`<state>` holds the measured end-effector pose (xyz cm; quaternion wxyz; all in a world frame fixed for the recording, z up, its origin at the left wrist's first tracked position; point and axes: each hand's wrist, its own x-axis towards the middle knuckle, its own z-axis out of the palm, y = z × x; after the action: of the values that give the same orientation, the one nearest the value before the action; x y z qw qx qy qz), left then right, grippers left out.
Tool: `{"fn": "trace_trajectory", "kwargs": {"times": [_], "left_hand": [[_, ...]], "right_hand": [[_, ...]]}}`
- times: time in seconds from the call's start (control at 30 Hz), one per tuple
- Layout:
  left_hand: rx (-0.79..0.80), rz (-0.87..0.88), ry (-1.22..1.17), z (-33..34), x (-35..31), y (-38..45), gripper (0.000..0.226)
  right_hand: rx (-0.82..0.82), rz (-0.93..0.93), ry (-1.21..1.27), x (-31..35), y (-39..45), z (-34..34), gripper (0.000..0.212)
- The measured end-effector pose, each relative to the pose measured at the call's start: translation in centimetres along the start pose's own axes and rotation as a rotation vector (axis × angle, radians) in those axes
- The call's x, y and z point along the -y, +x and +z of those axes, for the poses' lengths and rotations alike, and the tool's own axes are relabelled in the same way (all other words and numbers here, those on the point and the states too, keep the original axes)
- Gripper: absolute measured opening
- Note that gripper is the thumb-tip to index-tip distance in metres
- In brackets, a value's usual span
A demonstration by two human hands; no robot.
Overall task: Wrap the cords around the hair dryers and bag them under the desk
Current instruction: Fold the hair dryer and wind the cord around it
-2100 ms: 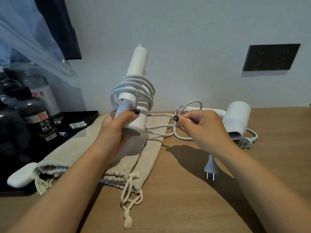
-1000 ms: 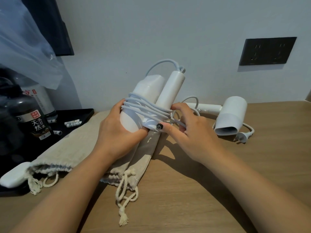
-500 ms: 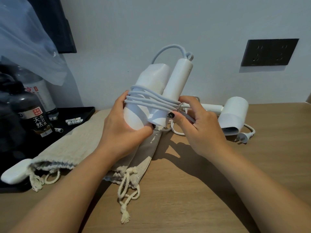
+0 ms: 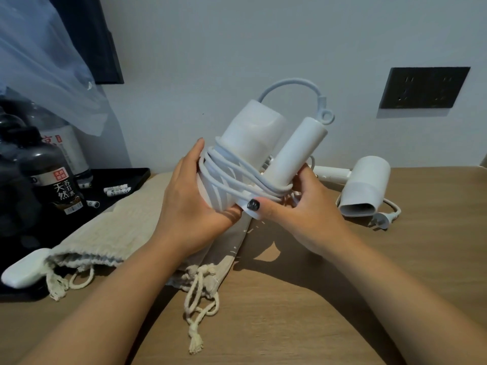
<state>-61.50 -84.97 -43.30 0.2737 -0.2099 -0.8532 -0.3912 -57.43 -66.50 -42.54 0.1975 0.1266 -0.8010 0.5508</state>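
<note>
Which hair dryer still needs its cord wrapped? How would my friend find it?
Look at the black wall socket. Below it, on the desk, lies a white dryer. Its plug lies loose beside it, while the other dryer is held up, cord wound round.

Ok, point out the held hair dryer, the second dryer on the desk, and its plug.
Held hair dryer point(image 4: 253, 133), head view, on its barrel.
Second hair dryer point(image 4: 369, 180), head view, on its barrel.
Plug point(image 4: 382, 219), head view, on its body.

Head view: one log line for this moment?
stage: cord wrapped | left hand: holds dryer | right hand: pinches cord | second dryer: on desk
</note>
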Motion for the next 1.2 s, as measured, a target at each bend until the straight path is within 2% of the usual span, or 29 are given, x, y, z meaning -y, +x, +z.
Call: {"fn": "trace_trajectory", "kwargs": {"times": [0.1, 0.23, 0.4, 0.47, 0.57, 0.67, 0.83, 1.0, 1.1, 1.2], "left_hand": [[0.013, 0.034, -0.034, -0.2, -0.2, 0.1, 0.119], [0.089, 0.047, -0.065, -0.4, -0.1, 0.5, 0.123], [0.123, 0.054, -0.019, -0.1, 0.4, 0.5, 0.118], [0.123, 0.048, -0.025, 0.0, 0.4, 0.5, 0.119], [0.120, 0.052, -0.043, 0.0, 0.4, 0.6, 0.119], [0.103, 0.027, -0.062, 0.1, 0.2, 0.4, 0.127], [0.064, 0.036, -0.081, 0.0, -0.2, 0.3, 0.133], [0.049, 0.105, -0.065, 0.4, 0.1, 0.3, 0.127], [0.059, 0.058, -0.213, 0.4, 0.2, 0.4, 0.123], [0.054, -0.051, -0.513, 0.5, 0.0, 0.3, 0.127]], "right_hand": [[0.003, -0.011, -0.088, 0.2, -0.1, -0.1, 0.061], [0.101, -0.029, -0.236, 0.2, -0.2, -0.3, 0.050], [0.166, -0.019, -0.283, -0.5, -0.1, -0.1, 0.056], [0.175, -0.013, -0.293, -0.6, 0.0, -0.1, 0.058], [0.153, -0.025, -0.228, -0.3, 0.0, -0.4, 0.044], [0.094, -0.007, -0.124, -0.3, 0.1, -0.8, 0.040], [0.117, 0.052, -0.100, -0.4, 0.7, -1.5, 0.041], [0.142, 0.117, -0.189, -0.9, 1.3, -2.2, 0.057], [0.177, 0.092, -0.124, -1.1, 1.6, -3.2, 0.057], [0.037, 0.098, -0.051, -1.6, 1.9, -4.4, 0.057]]}}
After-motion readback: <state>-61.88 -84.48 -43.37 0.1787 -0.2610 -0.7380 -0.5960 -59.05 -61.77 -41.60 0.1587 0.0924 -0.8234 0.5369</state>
